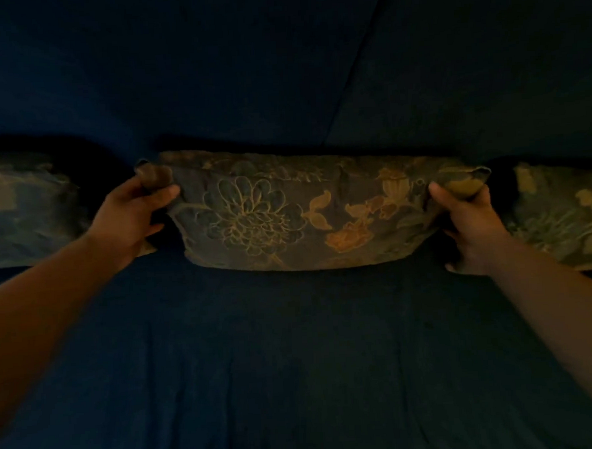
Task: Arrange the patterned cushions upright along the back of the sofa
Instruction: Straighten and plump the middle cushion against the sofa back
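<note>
A floral patterned cushion (297,210) stands upright in the middle, leaning against the dark blue sofa back (211,74). My left hand (133,215) grips its upper left corner, thumb in front. My right hand (466,225) grips its upper right corner the same way. A second patterned cushion (23,211) rests against the back at the far left. A third patterned cushion (564,210) stands at the far right, partly behind my right wrist. The scene is very dim.
The dark blue sofa seat (295,361) stretches below the cushions toward me. A seam (355,73) between two back sections runs diagonally above the middle cushion.
</note>
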